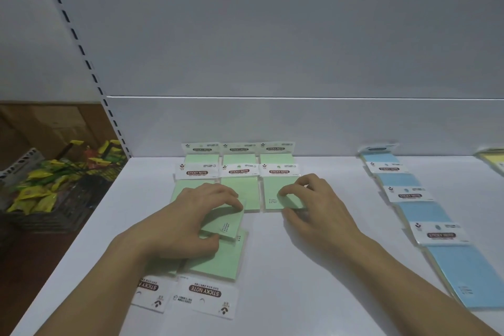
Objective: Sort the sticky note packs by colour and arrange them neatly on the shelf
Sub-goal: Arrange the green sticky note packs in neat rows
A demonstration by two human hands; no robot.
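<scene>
Green sticky note packs lie on the white shelf (313, 267). Three stand in a back row (239, 154) against the wall, and three more overlap them in a second row (239, 185). My left hand (188, 224) pinches a green pack (226, 222) slightly lifted above two upside-down green packs (215, 267) near the front edge. My right hand (313, 207) grips the lower corner of the rightmost second-row green pack (275, 194). A column of blue packs (425, 213) runs along the right.
A yellow pack (493, 161) shows at the far right edge. To the left, beyond the slotted shelf upright (81, 49), a wire basket (54, 207) holds yellow and green snack packets. The shelf's back wall (300, 125) rises just behind the packs.
</scene>
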